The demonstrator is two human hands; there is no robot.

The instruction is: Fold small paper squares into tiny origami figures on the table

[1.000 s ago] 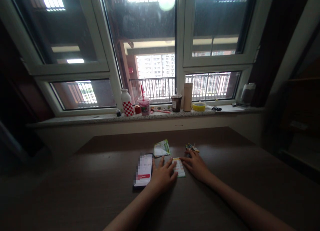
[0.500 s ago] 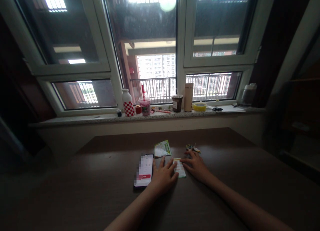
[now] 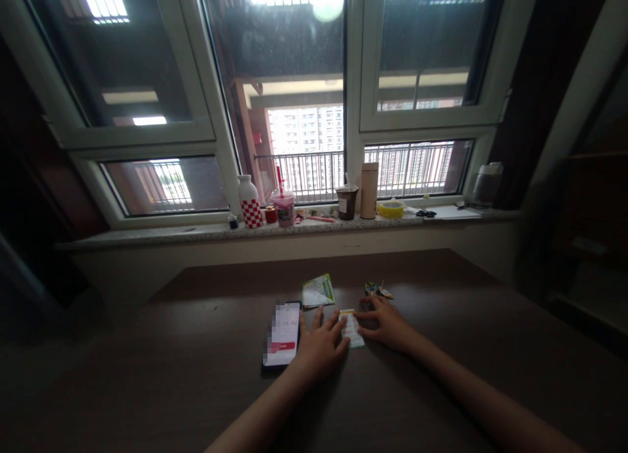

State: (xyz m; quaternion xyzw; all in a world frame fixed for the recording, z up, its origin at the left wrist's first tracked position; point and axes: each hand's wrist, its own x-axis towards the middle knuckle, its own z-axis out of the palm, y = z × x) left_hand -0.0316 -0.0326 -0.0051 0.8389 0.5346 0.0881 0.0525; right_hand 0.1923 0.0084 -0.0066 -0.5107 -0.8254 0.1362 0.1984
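Left hand [image 3: 321,347] and right hand [image 3: 391,326] are bare. Left forearm [image 3: 262,410] and right forearm [image 3: 466,391] are bare too, along their whole visible length over the dark table [image 3: 147,374]. Dim light, finer detail unreadable.

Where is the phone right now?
In the head view, the phone lies flat on the dark table, just left of the left hand and nearer than the green packet.

Dark table [image 3: 441,348] bears phone [image 3: 283,332], card [image 3: 353,330], packet [image 3: 318,290].
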